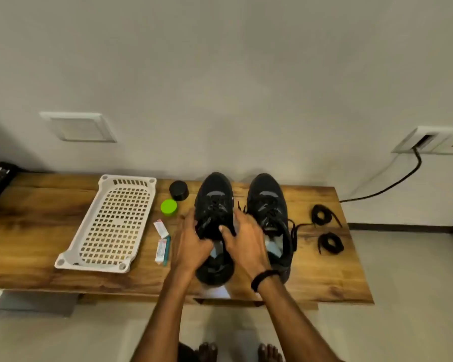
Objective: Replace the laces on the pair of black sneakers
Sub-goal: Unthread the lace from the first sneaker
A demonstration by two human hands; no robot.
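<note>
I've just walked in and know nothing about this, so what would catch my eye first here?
Both hands, left hand and right hand, grip a black sneaker at the middle of the wooden table, its twin standing just right of it. Two coiled black laces lie further right, and a white perforated tray lies to the left.

The left sneaker [215, 202] is gripped at its laced throat by the left hand [191, 244] and the right hand [246, 241]. The right sneaker [268, 205] is stood just beside it on the wooden bench [37, 231]. Two coiled black laces [322, 215] are laid further right.
</note>
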